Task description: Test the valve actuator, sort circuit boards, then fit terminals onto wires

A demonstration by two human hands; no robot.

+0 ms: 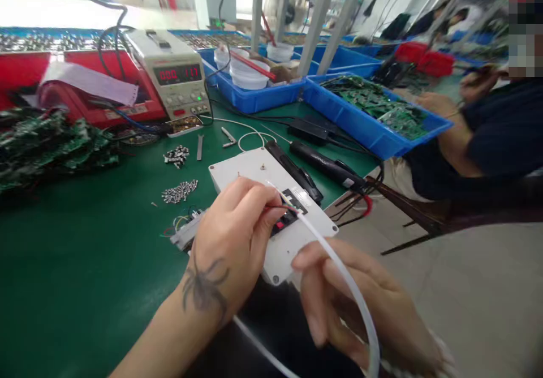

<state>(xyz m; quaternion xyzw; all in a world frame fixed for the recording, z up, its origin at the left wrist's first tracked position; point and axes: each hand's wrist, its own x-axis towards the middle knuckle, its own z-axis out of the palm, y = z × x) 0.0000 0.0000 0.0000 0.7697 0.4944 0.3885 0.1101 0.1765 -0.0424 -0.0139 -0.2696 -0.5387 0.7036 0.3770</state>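
Observation:
Thin coloured wires at the end of a white cable are pinched between the thumb and fingers of my left hand. Below and behind them, a white box lies on the green table, with a black panel and a red part on its face. My right hand is lower right of the box, beside the cable; its thumb and fingers are apart, and it looks slightly blurred. The cable curves down past this hand. A grey metal part with loose wires lies left of the box, partly hidden by my left hand.
Two black electric screwdrivers lie behind the box. Small screws are piled at left, near circuit boards. A power supply stands at the back beside blue bins. A person sits at right.

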